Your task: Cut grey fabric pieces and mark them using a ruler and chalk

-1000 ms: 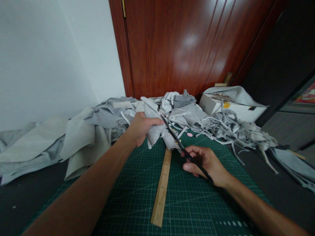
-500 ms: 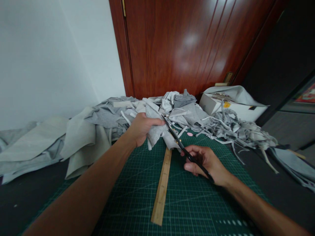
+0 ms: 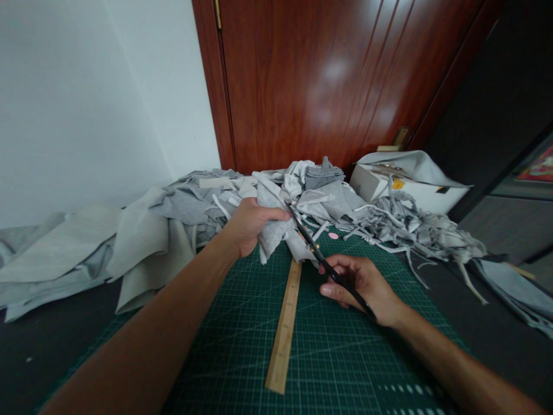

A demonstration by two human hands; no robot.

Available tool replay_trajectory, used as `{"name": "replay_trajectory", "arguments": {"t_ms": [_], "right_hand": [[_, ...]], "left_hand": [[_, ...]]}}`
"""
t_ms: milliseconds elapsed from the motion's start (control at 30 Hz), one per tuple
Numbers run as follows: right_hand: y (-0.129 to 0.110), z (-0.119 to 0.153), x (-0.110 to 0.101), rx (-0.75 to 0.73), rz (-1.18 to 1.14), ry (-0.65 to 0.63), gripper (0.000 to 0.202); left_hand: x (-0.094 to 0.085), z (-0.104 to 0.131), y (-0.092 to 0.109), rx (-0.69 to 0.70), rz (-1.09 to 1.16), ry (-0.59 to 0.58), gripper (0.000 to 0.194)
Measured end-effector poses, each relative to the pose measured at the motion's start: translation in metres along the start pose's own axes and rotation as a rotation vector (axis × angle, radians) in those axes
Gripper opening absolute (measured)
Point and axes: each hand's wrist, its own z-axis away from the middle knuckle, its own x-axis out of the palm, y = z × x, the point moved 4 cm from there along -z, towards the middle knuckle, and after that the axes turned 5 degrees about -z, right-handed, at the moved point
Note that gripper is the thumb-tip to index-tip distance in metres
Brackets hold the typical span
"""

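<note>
My left hand (image 3: 254, 223) is closed on a piece of light grey fabric (image 3: 273, 233), thumb pressed on top and pointing right. My right hand (image 3: 356, 285) is wrapped round the handles of black scissors (image 3: 326, 265). Their blades slant up and to the left, the tip beside my left thumb at the fabric's right part. How far the blades are apart I cannot tell. Under the hands, a wooden ruler (image 3: 284, 331) lies lengthwise on a green cutting mat (image 3: 345, 351), its far end covered by the hanging fabric.
Grey fabric pieces (image 3: 185, 202) are heaped along the back, with larger sheets (image 3: 142, 242) at the left. Thin fabric strips (image 3: 415, 225) lie tangled at the right before a white box (image 3: 432, 196). A small pink disc (image 3: 333, 236) rests on the mat. Behind stands a wooden door (image 3: 302, 86).
My right thumb has shifted slightly left on the scissors' handles. Otherwise the hands, fabric and scissors stay almost where they were.
</note>
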Motion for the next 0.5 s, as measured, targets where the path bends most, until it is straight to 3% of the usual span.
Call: {"name": "replay_trajectory", "arguments": {"t_ms": [500], "right_hand": [[0.0014, -0.0004, -0.0003, 0.028, 0.011, 0.038, 0.050]], "left_hand": [[-0.0012, -0.0012, 0.0005, 0.002, -0.007, 0.002, 0.024]]}}
